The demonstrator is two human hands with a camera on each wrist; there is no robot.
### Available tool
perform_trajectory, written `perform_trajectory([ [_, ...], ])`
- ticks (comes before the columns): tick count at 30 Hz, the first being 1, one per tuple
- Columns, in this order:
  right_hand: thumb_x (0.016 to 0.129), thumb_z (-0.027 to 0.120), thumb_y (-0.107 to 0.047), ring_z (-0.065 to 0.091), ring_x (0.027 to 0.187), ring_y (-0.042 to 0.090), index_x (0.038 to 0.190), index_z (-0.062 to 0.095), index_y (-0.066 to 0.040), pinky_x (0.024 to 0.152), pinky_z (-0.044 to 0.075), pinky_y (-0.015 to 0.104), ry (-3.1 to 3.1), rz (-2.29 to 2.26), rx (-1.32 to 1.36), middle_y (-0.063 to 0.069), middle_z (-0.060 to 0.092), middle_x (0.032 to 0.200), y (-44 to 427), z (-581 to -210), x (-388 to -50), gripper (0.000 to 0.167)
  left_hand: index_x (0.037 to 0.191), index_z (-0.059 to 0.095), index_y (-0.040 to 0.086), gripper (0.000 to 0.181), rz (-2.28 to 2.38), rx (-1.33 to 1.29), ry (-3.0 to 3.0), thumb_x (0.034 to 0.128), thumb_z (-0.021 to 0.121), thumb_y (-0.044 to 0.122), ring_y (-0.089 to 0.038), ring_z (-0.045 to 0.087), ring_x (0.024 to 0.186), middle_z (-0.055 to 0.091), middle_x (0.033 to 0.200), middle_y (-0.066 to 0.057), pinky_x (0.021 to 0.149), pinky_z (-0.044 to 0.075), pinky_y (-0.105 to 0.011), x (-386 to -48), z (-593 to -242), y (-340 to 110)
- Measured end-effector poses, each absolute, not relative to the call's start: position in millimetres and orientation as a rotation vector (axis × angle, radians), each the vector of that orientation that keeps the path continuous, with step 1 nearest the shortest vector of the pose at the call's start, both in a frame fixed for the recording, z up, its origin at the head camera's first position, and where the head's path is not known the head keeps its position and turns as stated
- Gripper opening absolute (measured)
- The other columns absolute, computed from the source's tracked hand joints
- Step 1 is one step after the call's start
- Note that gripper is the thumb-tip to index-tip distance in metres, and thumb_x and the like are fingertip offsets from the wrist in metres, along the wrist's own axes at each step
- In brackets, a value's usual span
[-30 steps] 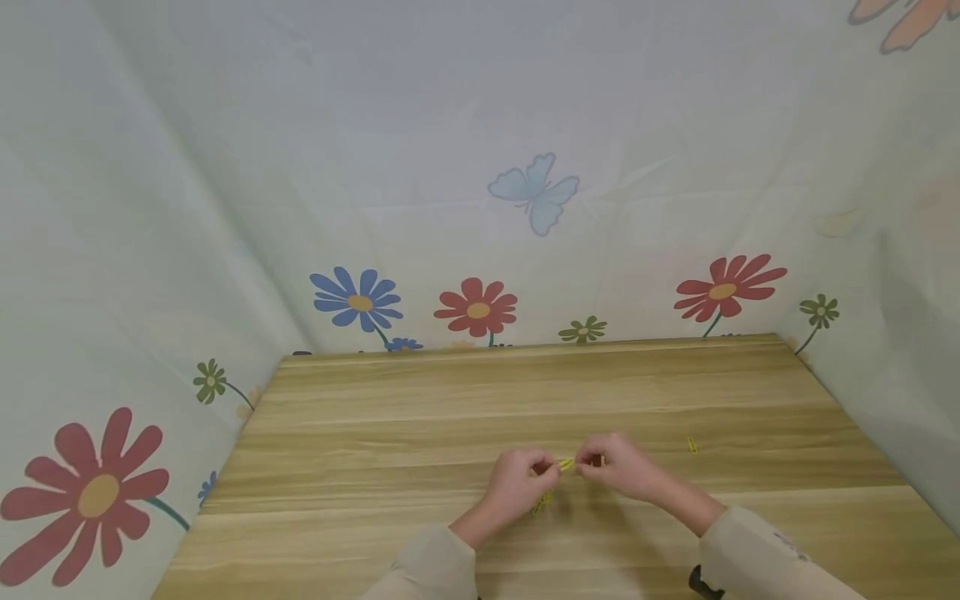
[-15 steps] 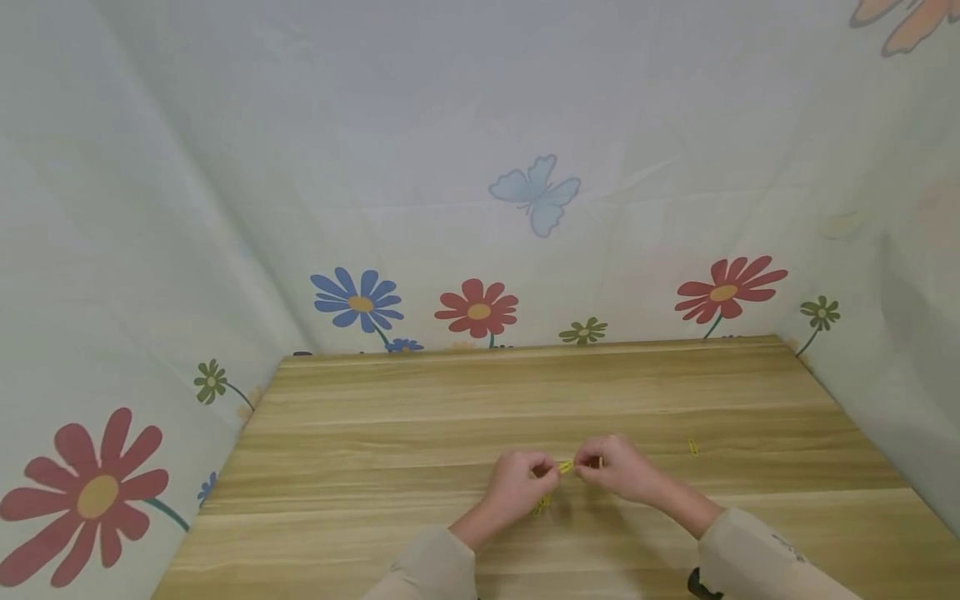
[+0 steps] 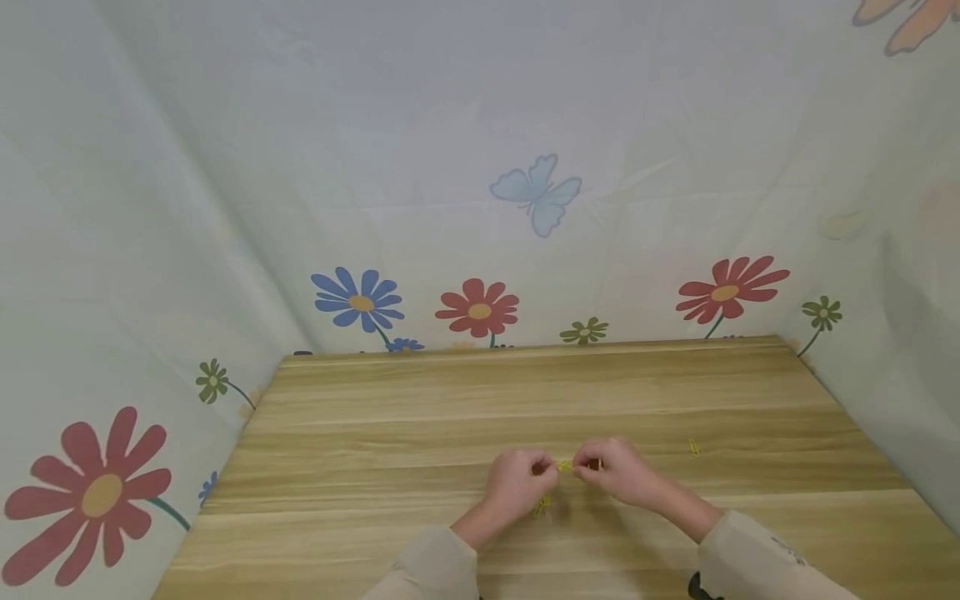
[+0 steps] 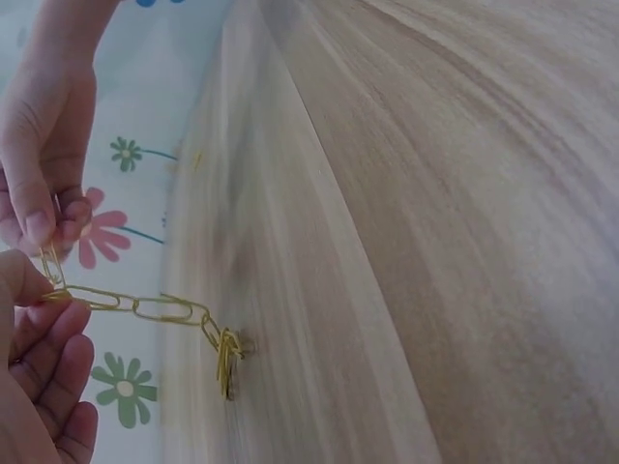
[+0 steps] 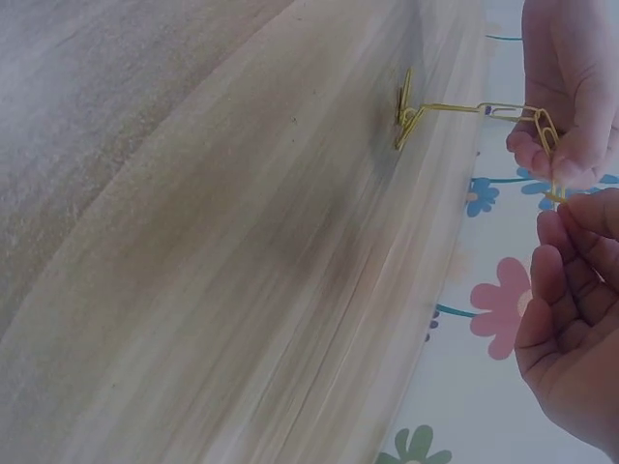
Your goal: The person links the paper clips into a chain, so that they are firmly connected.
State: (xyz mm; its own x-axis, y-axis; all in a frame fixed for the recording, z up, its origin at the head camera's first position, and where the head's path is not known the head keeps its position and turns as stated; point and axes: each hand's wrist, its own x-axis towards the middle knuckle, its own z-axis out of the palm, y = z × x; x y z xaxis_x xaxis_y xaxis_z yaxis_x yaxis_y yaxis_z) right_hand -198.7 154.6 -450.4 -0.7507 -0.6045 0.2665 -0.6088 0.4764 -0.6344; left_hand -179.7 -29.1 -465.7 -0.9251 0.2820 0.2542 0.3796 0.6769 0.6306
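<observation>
Evidently, the work in hand is at the link between two yellow paper clips: most likely one is being hooked onto the end of a chain, though unhooking cannot be ruled out. The left grip (image 3: pixel 519 482) has thumb and forefinger clamped together on the upper end of the clip chain (image 4: pixel 174 318), its other fingers loosely bent. The right grip (image 3: pixel 621 472) pinches the end clip (image 4: pixel 52 263) between thumb and fingertips, so neither is spread apart. The two sit just beside each other above the wooden surface (image 3: pixel 390 417), a short stretch of yellow wire showing between them. From the left one the chain runs down to a bunch of clips (image 4: pixel 227 365) that seems to rest on the wood. A loose clip (image 3: pixel 693 448) lies farther right, well apart from both. The next move probably calls for a steady left pinch while the right tilts its wire finely along the loop; whether the two clips are fully engaged is too small to tell.
</observation>
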Motion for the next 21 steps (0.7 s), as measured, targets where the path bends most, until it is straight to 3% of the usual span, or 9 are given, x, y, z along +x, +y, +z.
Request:
perform_trajectory([
  [10,0.079,0.06,-0.003,0.043,0.06,-0.005,0.074,0.064,-0.004,0.05,0.04,0.017,-2.677,1.208,1.126,-0.005,0.058,0.067,158,-451,-199,0.007,0.069,0.068,0.014,0.012,-1.094,-0.559,-2.746,0.0729,0.056,0.015,0.005,0.045,0.053,0.063,0.063,0.009,0.054,0.039,-0.011,-183,-470,-31],
  [21,0.084,0.057,-0.01,0.044,0.061,-0.002,0.077,0.063,-0.009,0.051,0.04,0.019,-2.722,1.24,1.058,-0.006,0.056,0.069,171,-451,-204,0.009,0.077,0.069,0.012,0.013,-1.256,-0.551,-2.775,0.0769,0.057,0.018,0.003,0.052,0.06,0.066,0.07,0.005,0.056,0.042,-0.013,-185,-478,-38],
])
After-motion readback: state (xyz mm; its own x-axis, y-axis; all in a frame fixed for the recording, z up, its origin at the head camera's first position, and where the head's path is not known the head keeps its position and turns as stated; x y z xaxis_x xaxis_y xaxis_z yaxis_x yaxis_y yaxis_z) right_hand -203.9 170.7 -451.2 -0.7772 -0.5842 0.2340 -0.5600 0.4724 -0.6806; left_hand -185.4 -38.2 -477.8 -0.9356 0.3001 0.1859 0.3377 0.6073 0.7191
